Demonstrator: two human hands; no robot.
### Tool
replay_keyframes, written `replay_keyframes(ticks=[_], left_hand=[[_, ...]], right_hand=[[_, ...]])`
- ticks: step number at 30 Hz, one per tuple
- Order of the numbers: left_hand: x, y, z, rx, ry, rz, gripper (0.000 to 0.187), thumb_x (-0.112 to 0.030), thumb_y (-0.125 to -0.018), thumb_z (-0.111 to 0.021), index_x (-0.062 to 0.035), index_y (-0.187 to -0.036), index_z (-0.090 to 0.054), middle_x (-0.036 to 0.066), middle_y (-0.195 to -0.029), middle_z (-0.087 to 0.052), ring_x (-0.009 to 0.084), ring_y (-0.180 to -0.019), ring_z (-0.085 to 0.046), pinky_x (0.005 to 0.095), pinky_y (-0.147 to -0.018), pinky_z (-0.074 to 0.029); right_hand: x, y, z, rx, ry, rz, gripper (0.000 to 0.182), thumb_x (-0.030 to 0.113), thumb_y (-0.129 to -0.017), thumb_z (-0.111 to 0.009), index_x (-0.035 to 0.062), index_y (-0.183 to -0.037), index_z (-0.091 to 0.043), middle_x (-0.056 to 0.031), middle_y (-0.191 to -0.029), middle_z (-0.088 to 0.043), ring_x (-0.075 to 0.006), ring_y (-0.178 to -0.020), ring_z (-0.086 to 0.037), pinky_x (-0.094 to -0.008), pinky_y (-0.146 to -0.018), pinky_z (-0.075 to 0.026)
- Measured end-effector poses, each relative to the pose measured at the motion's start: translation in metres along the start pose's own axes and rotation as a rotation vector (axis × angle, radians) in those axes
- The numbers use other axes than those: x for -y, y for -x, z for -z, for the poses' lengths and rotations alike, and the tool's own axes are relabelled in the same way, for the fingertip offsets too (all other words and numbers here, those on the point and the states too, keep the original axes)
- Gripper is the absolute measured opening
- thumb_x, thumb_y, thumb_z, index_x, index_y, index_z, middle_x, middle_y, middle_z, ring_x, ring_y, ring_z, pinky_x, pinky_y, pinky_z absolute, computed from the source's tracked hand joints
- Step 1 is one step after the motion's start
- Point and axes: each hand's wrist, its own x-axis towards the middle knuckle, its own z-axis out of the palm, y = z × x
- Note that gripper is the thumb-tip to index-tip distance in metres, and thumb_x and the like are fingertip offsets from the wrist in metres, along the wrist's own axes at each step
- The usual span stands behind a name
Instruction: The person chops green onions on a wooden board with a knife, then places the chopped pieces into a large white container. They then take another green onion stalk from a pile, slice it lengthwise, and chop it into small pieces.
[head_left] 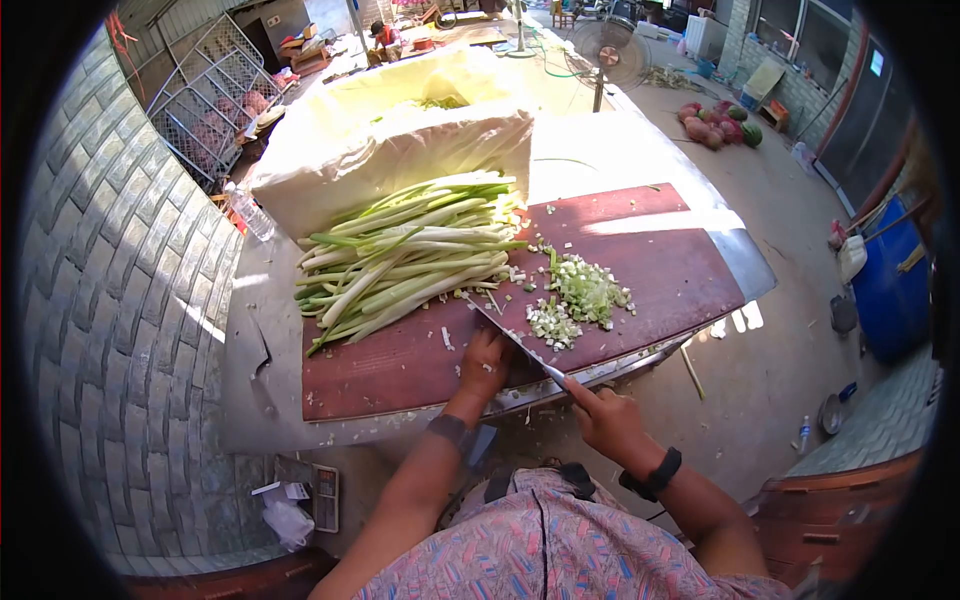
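Observation:
My right hand (612, 425) grips the handle of a knife (520, 345), whose blade points up and left over the front of the red-brown cutting board (660, 265). Beside the blade, on its left, is my left hand (485, 365), low over the board's front edge; its fingers are partly hidden and too small to read. A large pile of green onions (410, 250) lies across the left half of the board. Chopped green onion pieces (580, 290) are heaped right of the pile, beyond the blade, with small bits scattered around.
Behind the pile stands a cloth-lined box (400, 160). A plastic bottle (250, 212) is at the table's left, near a brick wall (130, 300). A fan (610, 52) stands behind. Red sacks (712, 128) and a blue barrel (893, 280) are at right. A person (385, 38) is far back.

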Motion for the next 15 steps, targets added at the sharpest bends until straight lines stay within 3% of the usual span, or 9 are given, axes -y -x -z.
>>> replay_keyframes(ticks=[4,6,13,15], left_hand=[[0.001,0.001,0.002,0.059,-0.004,0.008,0.01,-0.003,-0.073,-0.067,-0.0062,-0.082,-0.063,0.013,-0.088,-0.058,0.0354,-0.086,-0.056,0.0432,-0.072,-0.048],[0.0,0.002,0.004,0.048,0.017,-0.007,0.01,-0.003,-0.073,-0.067,-0.0059,-0.081,-0.063,0.012,-0.088,-0.058,0.0349,-0.085,-0.056,0.0433,-0.072,-0.047],[0.001,0.004,0.0,0.022,-0.059,-0.001,0.007,-0.005,-0.074,-0.065,-0.0077,-0.079,-0.061,0.012,-0.085,-0.058,0.033,-0.084,-0.056,0.0445,-0.072,-0.046],[0.003,0.005,0.0,0.003,-0.03,-0.002,0.007,-0.006,-0.073,-0.065,-0.0077,-0.079,-0.061,0.012,-0.085,-0.058,0.0334,-0.084,-0.056,0.0446,-0.073,-0.046]], right_hand=[[-0.015,-0.021,-0.03,-0.036,-0.029,0.006,0.051,0.017,-0.083,-0.066,0.0245,-0.132,-0.056,-0.0123,-0.065,-0.056,-0.032,-0.054,-0.058,-0.0441,-0.05,-0.047],[-0.021,-0.023,-0.032,-0.112,-0.122,-0.065,0.051,0.014,-0.079,-0.069,0.0206,-0.129,-0.059,-0.0136,-0.066,-0.058,-0.0334,-0.06,-0.06,-0.0426,-0.053,-0.048],[-0.011,0.01,0.012,-0.122,-0.126,-0.085,0.049,0.014,-0.079,-0.069,0.0193,-0.127,-0.061,-0.0136,-0.067,-0.059,-0.0332,-0.059,-0.06,-0.0426,-0.054,-0.047],[0.002,0.018,0.025,-0.034,-0.082,-0.064,0.049,0.015,-0.079,-0.069,0.0201,-0.127,-0.061,-0.0133,-0.066,-0.057,-0.033,-0.057,-0.059,-0.0433,-0.053,-0.047]])
